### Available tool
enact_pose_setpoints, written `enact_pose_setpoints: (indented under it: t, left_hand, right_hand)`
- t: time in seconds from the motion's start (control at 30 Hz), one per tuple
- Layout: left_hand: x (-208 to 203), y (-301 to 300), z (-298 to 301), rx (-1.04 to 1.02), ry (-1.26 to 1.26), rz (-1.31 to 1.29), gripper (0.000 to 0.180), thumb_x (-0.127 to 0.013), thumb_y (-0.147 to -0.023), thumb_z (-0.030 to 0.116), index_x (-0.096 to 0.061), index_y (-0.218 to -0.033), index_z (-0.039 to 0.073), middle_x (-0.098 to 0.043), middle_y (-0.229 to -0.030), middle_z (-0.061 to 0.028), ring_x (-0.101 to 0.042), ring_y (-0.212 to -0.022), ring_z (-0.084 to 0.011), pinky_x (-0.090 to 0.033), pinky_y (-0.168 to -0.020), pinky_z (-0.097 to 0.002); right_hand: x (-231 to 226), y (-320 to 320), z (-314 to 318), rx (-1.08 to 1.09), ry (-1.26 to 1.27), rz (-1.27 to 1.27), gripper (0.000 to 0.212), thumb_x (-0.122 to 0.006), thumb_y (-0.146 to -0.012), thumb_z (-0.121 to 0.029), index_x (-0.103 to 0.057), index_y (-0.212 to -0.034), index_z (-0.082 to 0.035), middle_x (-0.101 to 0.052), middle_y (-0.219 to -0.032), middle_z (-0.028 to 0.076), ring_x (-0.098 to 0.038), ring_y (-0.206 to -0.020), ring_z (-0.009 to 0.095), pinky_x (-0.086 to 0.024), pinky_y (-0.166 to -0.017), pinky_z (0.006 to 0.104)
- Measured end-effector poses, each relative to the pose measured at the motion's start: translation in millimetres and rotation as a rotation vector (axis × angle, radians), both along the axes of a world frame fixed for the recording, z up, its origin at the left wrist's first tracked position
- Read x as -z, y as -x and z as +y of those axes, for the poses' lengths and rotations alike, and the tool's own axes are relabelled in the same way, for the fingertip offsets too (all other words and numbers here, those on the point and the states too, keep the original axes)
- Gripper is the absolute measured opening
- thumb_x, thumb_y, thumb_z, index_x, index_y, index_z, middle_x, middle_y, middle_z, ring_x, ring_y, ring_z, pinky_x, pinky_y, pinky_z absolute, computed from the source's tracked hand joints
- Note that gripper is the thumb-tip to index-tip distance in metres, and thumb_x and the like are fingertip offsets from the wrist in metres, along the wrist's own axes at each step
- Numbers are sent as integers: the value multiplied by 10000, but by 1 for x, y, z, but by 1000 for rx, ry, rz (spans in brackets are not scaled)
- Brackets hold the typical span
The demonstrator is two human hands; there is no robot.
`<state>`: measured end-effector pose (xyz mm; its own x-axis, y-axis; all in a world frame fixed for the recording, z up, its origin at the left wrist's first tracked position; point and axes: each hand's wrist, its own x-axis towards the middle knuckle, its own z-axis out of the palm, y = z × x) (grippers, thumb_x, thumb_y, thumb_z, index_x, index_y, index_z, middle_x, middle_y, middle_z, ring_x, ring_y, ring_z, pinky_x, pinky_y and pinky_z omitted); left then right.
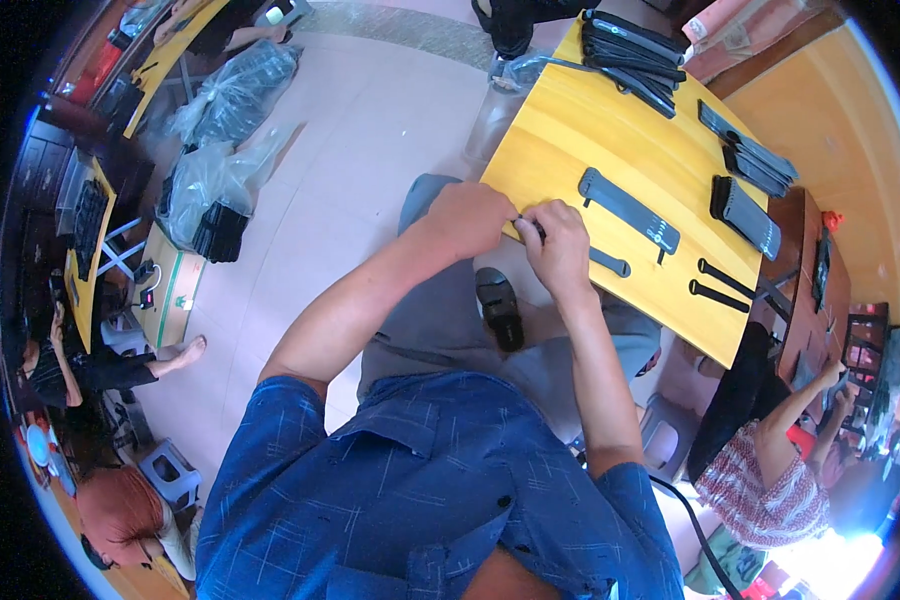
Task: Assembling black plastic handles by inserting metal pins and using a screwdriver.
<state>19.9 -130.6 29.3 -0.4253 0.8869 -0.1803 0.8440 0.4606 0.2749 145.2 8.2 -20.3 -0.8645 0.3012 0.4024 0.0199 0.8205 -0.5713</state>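
My left hand (475, 218) and my right hand (558, 242) meet at the near edge of the yellow table. Both have their fingers closed around a small dark piece, mostly hidden between them; its kind cannot be made out. Just right of my right hand, a grey strip with a rounded end (610, 262) lies at the table edge; whether it joins the dark piece is hidden. Beyond my hands rests a long grey flat panel (630, 210) with a short black tab at each end. Two black straps (722, 285) lie side by side at the right.
On the yellow table (530, 130) stand a pile of black pieces (632, 60) and stacks of grey panels (745, 215). Clear plastic bags (235, 95) with dark goods lie on the floor at left. Other people sit at both sides, one in a patterned top (760, 485).
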Motion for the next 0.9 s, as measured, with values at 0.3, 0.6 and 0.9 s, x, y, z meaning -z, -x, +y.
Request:
enact_pose_setpoints:
  t: [0.3, 0.6, 0.9]
  left_hand:
    - [15, -1, -10, -53, -95, -63, 206, -624, -919, 169, -804, -1018, 177, -764, -926, -154, -749, -888, -358, -598, -751, -506]
    - [48, -19, -37, -241, -509, -529, 445, -760, -904, 461, -672, -844, 29, -657, -698, -109, -670, -671, -260, -506, -609, -410]
    - [17, -46, -28, -203, -562, -1197, 364, -660, -1044, 361, -652, -844, 56, -550, -660, 34, -490, -537, -57, -383, -482, -250]
  right_hand:
    - [7, 5, -5, 51, 21, 44, 86, -732, -882, -106, -697, -854, -33, -652, -866, 156, -630, -862, 372, -502, -806, 475]
    - [-5, -8, -14, 74, 289, 26, 39, -713, -897, -66, -714, -883, -30, -672, -864, 138, -664, -835, 345, -529, -779, 428]
    - [-46, -51, -42, 102, 520, 96, 51, -707, -949, -45, -686, -918, -10, -618, -827, 73, -591, -738, 168, -479, -684, 302]
